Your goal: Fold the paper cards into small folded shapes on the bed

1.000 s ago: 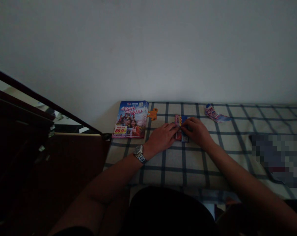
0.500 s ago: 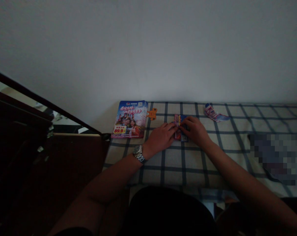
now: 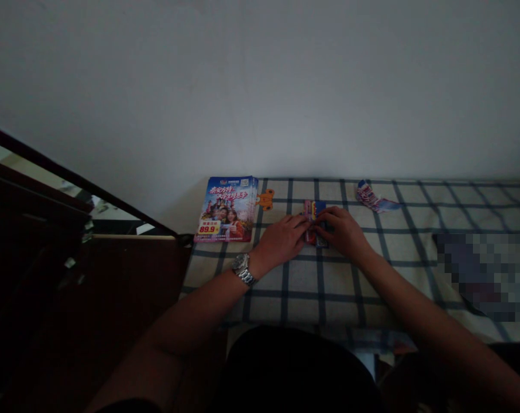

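A small folded flyer, pink on its left part and blue on its right, lies flat on the checked tablecloth. From the left, my left hand presses its fingers onto the flyer's left side; a metal-banded watch sits on that wrist. My right hand has thumb and fingers closed on the flyer's right part, close to the left fingertips. The fingers cover much of the paper. Beyond my left hand is a stack of printed flyers, blue and pink with "89.9" on the top sheet.
Beside the stack lies an orange animal-shaped piece. A pleated, folded paper rests toward the back right of the checked tablecloth. A blurred-out dark object lies at the right. The wall rises directly behind the table.
My right fingers have shifted slightly on the folded flyer, with the thumb a little lower. My left hand stays in place.
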{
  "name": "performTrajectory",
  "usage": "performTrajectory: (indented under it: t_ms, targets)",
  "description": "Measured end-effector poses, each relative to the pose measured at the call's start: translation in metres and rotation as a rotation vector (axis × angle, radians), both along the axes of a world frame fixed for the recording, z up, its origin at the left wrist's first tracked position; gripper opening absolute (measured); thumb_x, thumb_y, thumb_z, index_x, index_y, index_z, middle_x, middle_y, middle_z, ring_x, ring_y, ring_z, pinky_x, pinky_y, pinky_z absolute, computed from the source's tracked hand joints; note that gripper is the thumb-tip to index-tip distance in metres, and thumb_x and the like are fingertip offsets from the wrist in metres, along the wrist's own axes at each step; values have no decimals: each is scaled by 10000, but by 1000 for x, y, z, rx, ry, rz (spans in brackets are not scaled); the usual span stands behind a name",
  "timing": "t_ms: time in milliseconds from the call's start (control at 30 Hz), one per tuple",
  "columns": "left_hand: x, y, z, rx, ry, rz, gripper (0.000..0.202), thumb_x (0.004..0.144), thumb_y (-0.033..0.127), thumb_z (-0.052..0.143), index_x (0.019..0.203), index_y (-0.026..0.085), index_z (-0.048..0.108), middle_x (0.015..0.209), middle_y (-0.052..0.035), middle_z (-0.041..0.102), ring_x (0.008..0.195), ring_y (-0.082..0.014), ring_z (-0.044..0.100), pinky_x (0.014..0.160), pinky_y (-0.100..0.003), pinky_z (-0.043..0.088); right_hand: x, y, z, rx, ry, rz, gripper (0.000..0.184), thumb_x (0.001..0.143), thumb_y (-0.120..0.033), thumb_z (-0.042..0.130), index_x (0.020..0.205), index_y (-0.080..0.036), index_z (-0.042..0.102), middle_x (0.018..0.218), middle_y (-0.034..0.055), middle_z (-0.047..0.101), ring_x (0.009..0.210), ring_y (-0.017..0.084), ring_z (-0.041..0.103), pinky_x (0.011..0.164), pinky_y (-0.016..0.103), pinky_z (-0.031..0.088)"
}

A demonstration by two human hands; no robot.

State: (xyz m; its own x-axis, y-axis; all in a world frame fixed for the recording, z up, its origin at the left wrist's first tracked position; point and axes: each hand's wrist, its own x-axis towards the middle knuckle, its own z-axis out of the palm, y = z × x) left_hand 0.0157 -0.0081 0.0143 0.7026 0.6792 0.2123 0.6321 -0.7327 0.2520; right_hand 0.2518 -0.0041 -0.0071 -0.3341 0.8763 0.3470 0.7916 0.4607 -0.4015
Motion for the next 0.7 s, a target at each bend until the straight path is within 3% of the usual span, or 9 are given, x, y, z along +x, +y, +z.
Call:
performTrajectory:
  t_ms: [700]
  targets:
    - [-1, 2, -3, 6, -17, -14, 443, 1012, 200, 542, 1454, 182, 536, 1447, -89, 593, 1281, -259, 569, 1041, -415, 565, -12, 22, 4, 13, -80, -123, 84, 971, -243, 617, 944, -205, 687, 985, 87, 656, 925, 257, 626, 806, 357, 481]
